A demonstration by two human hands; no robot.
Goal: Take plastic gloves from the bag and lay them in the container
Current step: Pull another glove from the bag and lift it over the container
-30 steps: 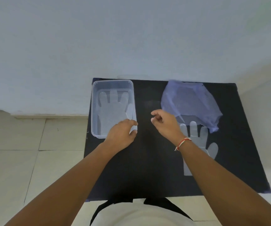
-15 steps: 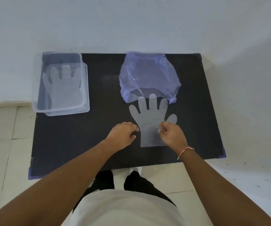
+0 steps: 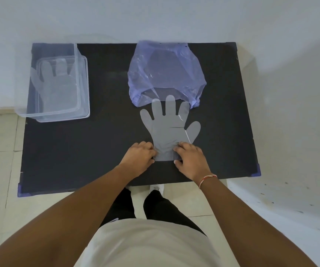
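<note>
Both hands, left (image 3: pixel 138 158) and right (image 3: pixel 189 160), pinch the glove (image 3: pixel 169 128) cuff (near table (image 3: pixel 78 160) front edge); bare space leftward.

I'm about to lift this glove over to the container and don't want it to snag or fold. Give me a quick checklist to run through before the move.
1. Both hands on the cuff: left hand and right hand pinch the loose glove at its two lower corners. Ok.
2. Glove lying flat: mostly, with wrinkles at the cuff. Ok.
3. Fingertips free of the purple bag: they overlap the bag's open edge; whether they sit inside it, cannot tell.
4. Container open: no lid on it. Ok.
5. Room inside: one glove in container already lies flat. Ok.
6. Path across the black table: bare. Ok.
</note>
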